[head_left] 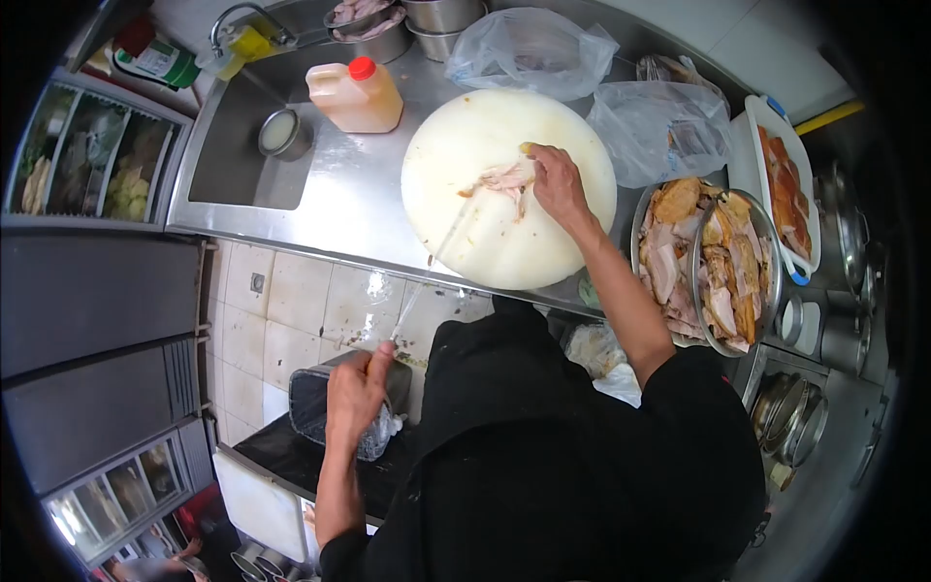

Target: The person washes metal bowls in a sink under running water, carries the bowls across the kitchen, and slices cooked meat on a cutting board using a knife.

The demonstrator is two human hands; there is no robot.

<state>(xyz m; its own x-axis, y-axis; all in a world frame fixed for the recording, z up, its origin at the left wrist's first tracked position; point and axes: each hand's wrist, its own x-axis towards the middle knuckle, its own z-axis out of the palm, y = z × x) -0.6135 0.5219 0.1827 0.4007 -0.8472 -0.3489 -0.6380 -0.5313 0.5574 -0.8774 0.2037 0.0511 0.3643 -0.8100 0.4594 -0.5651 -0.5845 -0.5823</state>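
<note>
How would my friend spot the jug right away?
Find the metal counter, then the big round white board on it. The jug stands between that board and the sink. Unlike the metal pots nearby, it's pale orange with a bright red cap.

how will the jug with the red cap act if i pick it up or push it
The jug is probably fairly heavy, as orange colour through its walls suggests liquid inside. Pushed low, it may slide on the shiny steel counter; its flat-sided, upright body seems unlikely to roll.
</note>
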